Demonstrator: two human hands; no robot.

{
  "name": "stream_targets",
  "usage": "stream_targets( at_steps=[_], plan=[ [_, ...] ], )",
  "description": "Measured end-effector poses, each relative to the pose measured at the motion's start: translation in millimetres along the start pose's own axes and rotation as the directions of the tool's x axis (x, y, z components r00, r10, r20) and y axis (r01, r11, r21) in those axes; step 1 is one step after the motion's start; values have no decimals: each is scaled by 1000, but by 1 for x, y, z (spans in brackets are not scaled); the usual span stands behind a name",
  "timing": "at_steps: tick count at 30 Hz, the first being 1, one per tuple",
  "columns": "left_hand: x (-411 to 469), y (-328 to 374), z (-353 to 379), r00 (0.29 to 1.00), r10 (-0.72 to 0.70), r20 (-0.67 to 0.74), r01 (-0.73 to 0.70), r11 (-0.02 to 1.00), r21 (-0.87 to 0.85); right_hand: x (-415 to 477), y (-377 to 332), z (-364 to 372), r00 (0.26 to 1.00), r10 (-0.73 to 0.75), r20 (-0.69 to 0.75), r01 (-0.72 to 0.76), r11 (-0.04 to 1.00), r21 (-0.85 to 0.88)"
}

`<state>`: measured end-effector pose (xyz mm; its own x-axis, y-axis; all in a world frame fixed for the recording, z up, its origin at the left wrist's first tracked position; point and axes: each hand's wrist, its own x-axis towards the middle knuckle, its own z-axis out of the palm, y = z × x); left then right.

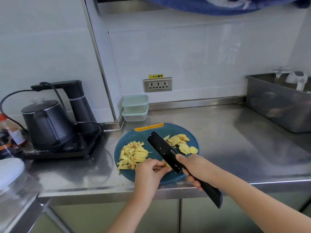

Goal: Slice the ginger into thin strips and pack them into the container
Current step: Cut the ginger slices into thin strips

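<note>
At the front edge of the steel worktop (227,140), the right hand (195,167) grips the handle of a black knife (163,152), fingers (193,181) curled round it, the blade angled across a round blue cutting board (171,130). Just left of it, the left hand (148,172) pinches a small ginger piece (167,164) against the blade's near end, fingertips pressed together. A heap of ginger strips (133,155) lies on the board's left half and flat ginger slices (181,142) on its right. Beyond the board, two lidded clear containers (135,107) are stacked against the wall. A black kettle (47,125) stands far left and a metal tub (276,105) far right.
</note>
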<state>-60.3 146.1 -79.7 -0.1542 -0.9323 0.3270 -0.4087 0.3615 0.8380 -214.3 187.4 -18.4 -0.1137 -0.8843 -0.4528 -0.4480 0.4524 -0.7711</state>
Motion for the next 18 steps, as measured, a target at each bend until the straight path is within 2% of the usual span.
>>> stream_targets(
  at_steps=[7, 9, 11, 13, 18],
  plan=[
    [0, 0, 0, 1000, 13, -3, -13, 1000, 2, -5, -3, 4, 1000, 4, -13, -4, 1000, -28],
    [-1, -2, 1, 999, 40, -22, -40, 999, 31, -7, -5, 9, 999, 1, -42, -6, 994, -111],
    [0, -3, 1, 997, 72, -23, -71, 996, 57, -9, -4, 13, 994, -72, -80, 51, 970, -237],
    [2, -3, -1, 996, 93, 6, -93, 993, 72, -11, -1, 16, 983, -139, -117, 107, 964, -243],
    [4, -6, -2, 984, 176, 14, -176, 974, 143, -8, -4, 17, 978, -164, -132, 115, 942, -317]
  ],
)
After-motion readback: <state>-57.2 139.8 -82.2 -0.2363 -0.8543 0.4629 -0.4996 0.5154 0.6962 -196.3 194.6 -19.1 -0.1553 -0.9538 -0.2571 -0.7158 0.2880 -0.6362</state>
